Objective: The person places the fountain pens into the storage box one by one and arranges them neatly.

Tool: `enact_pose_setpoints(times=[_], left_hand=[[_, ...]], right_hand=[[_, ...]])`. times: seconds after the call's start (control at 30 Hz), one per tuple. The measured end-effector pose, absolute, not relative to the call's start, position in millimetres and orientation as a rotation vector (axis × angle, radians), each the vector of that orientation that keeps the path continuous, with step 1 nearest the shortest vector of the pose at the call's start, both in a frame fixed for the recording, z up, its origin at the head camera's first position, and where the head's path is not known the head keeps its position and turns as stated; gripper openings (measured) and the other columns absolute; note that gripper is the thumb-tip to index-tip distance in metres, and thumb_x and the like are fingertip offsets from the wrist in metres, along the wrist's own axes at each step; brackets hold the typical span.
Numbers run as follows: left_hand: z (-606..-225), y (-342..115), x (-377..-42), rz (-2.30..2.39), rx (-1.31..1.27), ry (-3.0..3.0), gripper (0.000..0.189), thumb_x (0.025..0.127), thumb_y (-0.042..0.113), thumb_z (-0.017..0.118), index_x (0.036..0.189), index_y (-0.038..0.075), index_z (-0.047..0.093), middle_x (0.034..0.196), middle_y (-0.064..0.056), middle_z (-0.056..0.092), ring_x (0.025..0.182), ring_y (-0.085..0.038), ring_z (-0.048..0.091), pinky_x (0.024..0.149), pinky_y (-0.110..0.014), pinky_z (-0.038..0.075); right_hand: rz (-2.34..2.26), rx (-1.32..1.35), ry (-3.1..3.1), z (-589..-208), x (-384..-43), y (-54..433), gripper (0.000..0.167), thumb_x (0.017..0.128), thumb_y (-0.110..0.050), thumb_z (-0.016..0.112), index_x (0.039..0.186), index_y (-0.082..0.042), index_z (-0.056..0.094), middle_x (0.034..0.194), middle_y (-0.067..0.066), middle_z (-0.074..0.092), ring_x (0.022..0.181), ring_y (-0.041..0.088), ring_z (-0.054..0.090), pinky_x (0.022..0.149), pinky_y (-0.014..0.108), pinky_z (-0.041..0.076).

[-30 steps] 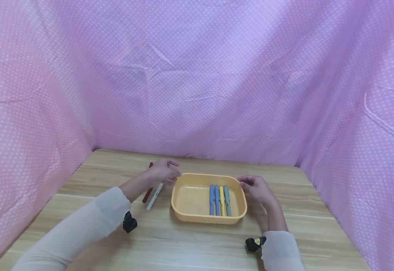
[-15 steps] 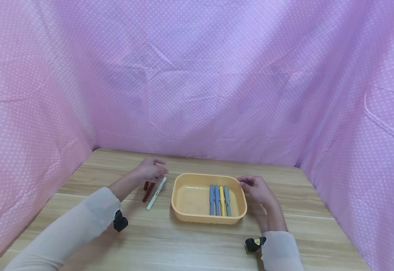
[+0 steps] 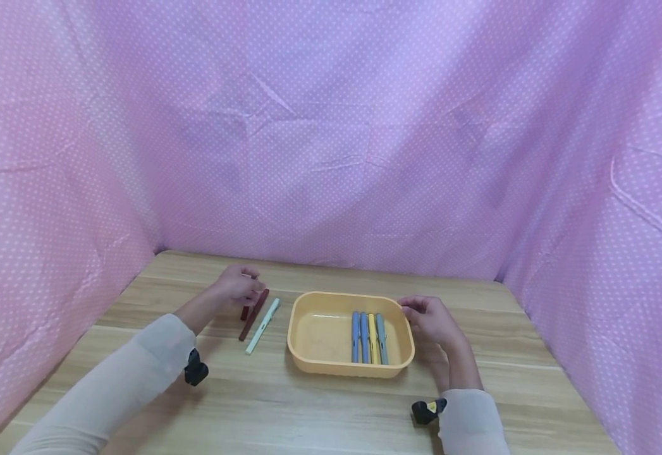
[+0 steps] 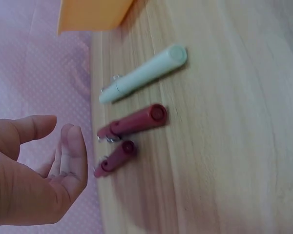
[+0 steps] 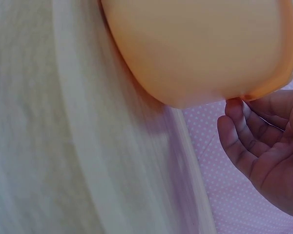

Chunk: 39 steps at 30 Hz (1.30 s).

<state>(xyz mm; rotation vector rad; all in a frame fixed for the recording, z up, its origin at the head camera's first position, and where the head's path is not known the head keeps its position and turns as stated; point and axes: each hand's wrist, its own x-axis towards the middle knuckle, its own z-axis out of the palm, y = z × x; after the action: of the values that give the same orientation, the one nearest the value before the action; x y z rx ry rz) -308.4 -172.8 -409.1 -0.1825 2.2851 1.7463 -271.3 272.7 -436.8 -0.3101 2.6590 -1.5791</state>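
Note:
My left hand (image 3: 239,285) hovers over two dark red pens, thumb and fingers apart and holding nothing. In the left wrist view, the longer-looking red pen (image 4: 139,122) and the other red pen (image 4: 118,158) lie side by side on the table, just beyond the fingertips. A pale mint pen (image 3: 263,326) lies to their right. My right hand (image 3: 433,319) pinches the rim of a yellow plastic tray (image 3: 331,366) at its far right corner. Inside the tray's right half, two blue pens (image 3: 356,336), a yellow pen (image 3: 373,338) and a grey-green pen (image 3: 382,338) lie in a row.
The wooden table (image 3: 308,417) carries the tray and pens. Pink dotted cloth (image 3: 331,158) hangs behind the table and along both sides. A small black camera is worn on each wrist.
My left hand has moved left, away from the tray's far left corner and past the mint pen to the red pens. The right hand stays at the tray's rim.

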Motion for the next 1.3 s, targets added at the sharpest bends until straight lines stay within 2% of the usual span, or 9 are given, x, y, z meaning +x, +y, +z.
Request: enact_pose_setpoints(times=[0.1, 0.23, 0.47, 0.77, 1.3], left_hand=[[-413, -180, -311, 1.750, -0.213, 2.300, 0.053, 0.097, 0.000, 0.064, 0.144, -0.009, 0.042, 0.108, -0.021, 0.066, 0.080, -0.020, 0.065, 0.083, -0.037, 0.063], [-417, -187, -314, 1.724, -0.239, 2.324, 0.053, 0.098, 0.003, 0.064, 0.144, -0.008, 0.041, 0.106, -0.018, 0.068, 0.081, -0.019, 0.064, 0.075, -0.029, 0.061], [-428, -196, -321, 1.703, -0.263, 2.349, 0.050, 0.100, 0.004, 0.063, 0.143, -0.010, 0.042, 0.114, -0.021, 0.065, 0.089, -0.022, 0.063, 0.080, -0.032, 0.061], [-434, -197, -325, 1.705, -0.269, 2.358, 0.047, 0.099, 0.002, 0.064, 0.140, -0.012, 0.045, 0.099, -0.014, 0.066, 0.078, -0.017, 0.061, 0.071, -0.028, 0.061], [-445, -200, -333, 1.648, -0.416, 2.390, 0.043, 0.097, 0.004, 0.067, 0.135, -0.005, 0.050, 0.099, -0.011, 0.064, 0.081, -0.018, 0.060, 0.069, -0.029, 0.060]], right_hand=[[-1.575, -0.299, 2.662, -436, -271, 272, 0.022, 0.102, -0.001, 0.059, 0.119, 0.009, 0.068, 0.110, 0.020, 0.072, 0.098, 0.025, 0.069, 0.083, 0.031, 0.062], [-1.576, -0.287, 2.657, -436, -271, 273, 0.022, 0.102, -0.002, 0.059, 0.119, 0.009, 0.067, 0.112, 0.020, 0.071, 0.098, 0.025, 0.069, 0.084, 0.031, 0.062], [-1.580, -0.291, 2.651, -437, -272, 273, 0.022, 0.102, -0.001, 0.058, 0.119, 0.009, 0.067, 0.110, 0.020, 0.072, 0.098, 0.026, 0.069, 0.083, 0.031, 0.062], [-1.571, -0.288, 2.663, -436, -271, 273, 0.022, 0.102, -0.002, 0.059, 0.119, 0.009, 0.067, 0.110, 0.020, 0.071, 0.098, 0.026, 0.068, 0.084, 0.034, 0.062], [-1.555, -0.304, 2.677, -437, -272, 273, 0.021, 0.102, -0.001, 0.059, 0.118, 0.009, 0.068, 0.109, 0.019, 0.072, 0.096, 0.025, 0.068, 0.081, 0.028, 0.061]])
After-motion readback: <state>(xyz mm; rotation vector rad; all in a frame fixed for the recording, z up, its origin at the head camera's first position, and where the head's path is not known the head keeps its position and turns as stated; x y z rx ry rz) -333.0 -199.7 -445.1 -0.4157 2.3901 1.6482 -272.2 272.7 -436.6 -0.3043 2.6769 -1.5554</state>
